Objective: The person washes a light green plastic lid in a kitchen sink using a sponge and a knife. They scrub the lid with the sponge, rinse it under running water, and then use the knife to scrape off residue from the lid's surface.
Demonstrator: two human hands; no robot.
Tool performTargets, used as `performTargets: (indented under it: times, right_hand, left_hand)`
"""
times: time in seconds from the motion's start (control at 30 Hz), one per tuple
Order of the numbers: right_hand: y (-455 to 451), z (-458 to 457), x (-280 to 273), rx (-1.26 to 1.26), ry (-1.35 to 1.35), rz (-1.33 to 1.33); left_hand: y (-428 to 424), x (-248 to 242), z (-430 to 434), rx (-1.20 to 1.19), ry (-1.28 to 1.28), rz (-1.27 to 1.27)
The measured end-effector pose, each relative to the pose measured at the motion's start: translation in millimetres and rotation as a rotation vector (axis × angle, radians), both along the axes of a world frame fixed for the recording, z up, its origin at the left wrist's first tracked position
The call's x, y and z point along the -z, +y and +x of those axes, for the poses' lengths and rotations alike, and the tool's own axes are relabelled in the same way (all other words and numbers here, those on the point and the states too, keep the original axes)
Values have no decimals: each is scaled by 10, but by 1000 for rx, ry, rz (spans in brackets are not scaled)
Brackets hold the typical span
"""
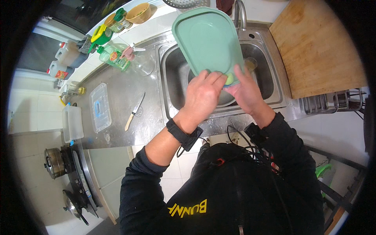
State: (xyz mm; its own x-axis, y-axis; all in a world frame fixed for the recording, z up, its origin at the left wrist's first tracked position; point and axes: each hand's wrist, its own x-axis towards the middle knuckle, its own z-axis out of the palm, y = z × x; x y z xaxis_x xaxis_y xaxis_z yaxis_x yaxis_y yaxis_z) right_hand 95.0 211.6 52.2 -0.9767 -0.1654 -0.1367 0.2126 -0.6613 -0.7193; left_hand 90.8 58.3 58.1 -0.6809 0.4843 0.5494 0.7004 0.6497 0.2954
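A pale-green rectangular tray or lid (210, 41) with a raised rim is held at a tilt over the stainless-steel sink (174, 79). My left hand (204, 89) curls its fingers over the near edge of it. At the near right corner is my right hand (247, 89), thumb raised and palm turned inward. Between the hands shows a small, rounded light-green thing (229, 78), partly hidden by the left fingertips; its kind is unclear. Below the tray, a round metal vessel (224, 100) is partly visible in the sink. A small clear cup (250, 63) sits at the sink's right side.
A knife (135, 111) with a light handle lies on the steel counter left of the sink, beside a clear plastic lid (100, 107). A spray bottle (141, 63) and dish soap (114, 58) stand behind. A wooden board (317, 47) leans at right, near the faucet (241, 14).
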Motion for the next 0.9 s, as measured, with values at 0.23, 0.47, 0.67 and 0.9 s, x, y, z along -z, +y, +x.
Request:
performTargets:
  times: [0.23,0.47,0.67,0.9]
  right_hand:
    - [57,-2,22,6,-4,68]
    - [32,-20,37,92,-31,142]
    - [170,9,-112,50,-72,211]
    - [330,-48,-331,52,-98,362]
  left_hand:
    - [-93,21,-75,-177,-17,-82]
    - [292,-19,122,3,-133,236]
    - [-150,-57,-158,29,105,-113]
    - [-234,37,-63,95,28,-163]
